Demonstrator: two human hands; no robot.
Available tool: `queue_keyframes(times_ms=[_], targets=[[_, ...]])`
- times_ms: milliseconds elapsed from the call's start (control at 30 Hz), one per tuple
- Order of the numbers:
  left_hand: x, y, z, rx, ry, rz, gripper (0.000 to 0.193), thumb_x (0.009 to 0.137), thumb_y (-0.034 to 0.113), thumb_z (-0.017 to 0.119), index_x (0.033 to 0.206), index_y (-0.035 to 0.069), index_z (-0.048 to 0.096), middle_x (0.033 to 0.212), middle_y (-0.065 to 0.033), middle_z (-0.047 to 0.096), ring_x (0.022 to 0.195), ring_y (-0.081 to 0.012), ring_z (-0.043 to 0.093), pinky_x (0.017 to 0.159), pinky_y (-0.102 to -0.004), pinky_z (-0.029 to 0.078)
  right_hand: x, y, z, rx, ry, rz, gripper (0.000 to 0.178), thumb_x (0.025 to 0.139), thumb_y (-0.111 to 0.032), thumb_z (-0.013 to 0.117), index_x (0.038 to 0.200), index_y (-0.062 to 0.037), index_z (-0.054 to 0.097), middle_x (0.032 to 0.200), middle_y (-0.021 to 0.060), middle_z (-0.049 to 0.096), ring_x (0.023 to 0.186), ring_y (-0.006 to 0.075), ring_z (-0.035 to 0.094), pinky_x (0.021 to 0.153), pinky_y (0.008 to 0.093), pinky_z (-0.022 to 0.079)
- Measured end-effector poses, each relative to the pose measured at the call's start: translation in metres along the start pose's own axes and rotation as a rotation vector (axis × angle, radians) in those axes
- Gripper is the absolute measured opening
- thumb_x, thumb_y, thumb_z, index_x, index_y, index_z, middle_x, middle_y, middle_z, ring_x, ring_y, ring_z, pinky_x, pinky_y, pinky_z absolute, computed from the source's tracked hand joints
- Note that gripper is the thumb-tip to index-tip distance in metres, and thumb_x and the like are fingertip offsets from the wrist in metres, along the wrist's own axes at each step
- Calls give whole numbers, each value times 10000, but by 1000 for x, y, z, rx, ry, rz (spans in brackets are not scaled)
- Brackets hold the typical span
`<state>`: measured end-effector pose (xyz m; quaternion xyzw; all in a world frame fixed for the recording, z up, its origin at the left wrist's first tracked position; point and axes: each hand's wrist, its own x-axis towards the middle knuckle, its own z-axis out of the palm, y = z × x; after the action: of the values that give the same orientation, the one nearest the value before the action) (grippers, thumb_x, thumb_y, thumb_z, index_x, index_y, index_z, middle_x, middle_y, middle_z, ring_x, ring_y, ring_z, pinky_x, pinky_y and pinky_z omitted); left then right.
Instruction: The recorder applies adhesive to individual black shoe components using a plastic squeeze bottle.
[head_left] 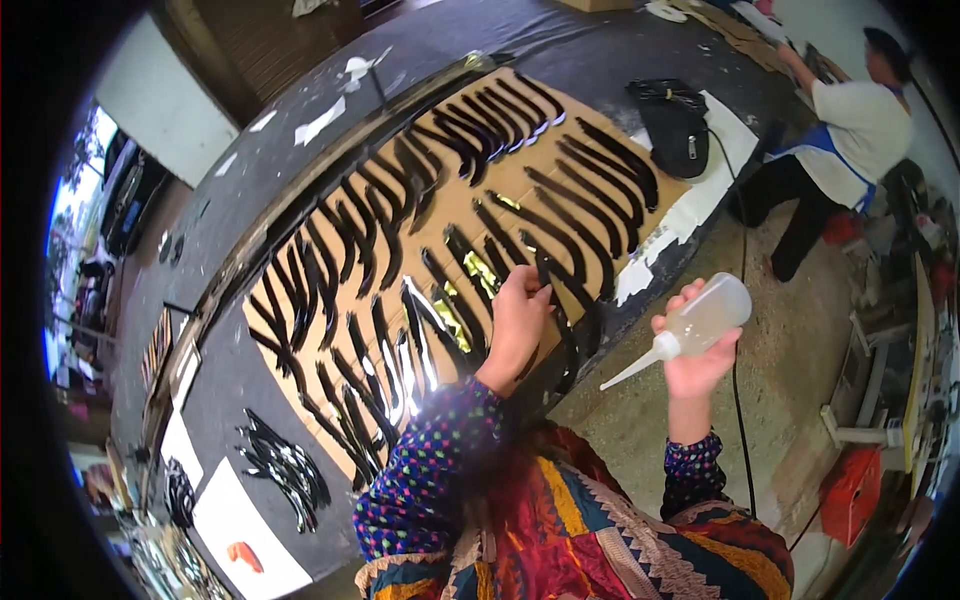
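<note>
My right hand (692,362) is wrapped round a translucent squeeze bottle (715,315), tilted with its long thin nozzle pointing down and to the left, over the floor beside the table. It holds a pale liquid. My left hand (520,312) is closed over the near part of a brown cardboard sheet (480,195), its fingertips pinching one end of a black curved strip (566,345). Rows of similar glossy black strips (550,215) lie across the cardboard. Bits of shiny gold foil (482,272) show between some of them near my left hand.
The cardboard rests on a dark table (240,345). A black pouch (675,135) with a cord lies at the far right. A bundle of black strips (282,465) and a white sheet (240,530) are at left. A person (855,130) works at right; a red crate (850,495) stands on the floor.
</note>
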<state>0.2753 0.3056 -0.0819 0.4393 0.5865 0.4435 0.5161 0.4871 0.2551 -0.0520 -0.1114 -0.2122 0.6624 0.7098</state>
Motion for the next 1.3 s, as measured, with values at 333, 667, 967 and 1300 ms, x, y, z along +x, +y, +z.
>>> queue_keyframes(times_ms=[333,667,967,1300], targets=[[-21,21,-10,352,46,248,505,810,65,547,1261,-45,349,1033,-193,579,784,-202,588,695,-278,471,5,16,6,71,84,73,730,655,-408,725,1201,-45,404,1101,90,505,1039,267,481,815,478,423],[-125,41,-106,119,276,41,324,806,30,573,1126,-9,535,904,-16,574,740,-66,499,636,-180,394,9,42,25,40,79,129,689,688,-399,702,1207,-56,405,1113,85,498,1063,263,474,817,466,421],[-251,-38,-272,575,1001,73,352,828,25,538,1177,-5,500,918,-27,576,686,-67,478,577,-202,398,1,103,73,14,4,380,727,655,-381,729,1212,-54,395,1096,99,495,1063,302,478,880,487,411],[-302,-84,-321,377,1164,-35,367,850,135,559,1206,65,501,894,-71,574,686,-108,502,602,-237,427,-26,184,155,-73,-234,588,708,656,-268,746,1212,-26,380,1114,150,490,1079,331,478,943,440,378]])
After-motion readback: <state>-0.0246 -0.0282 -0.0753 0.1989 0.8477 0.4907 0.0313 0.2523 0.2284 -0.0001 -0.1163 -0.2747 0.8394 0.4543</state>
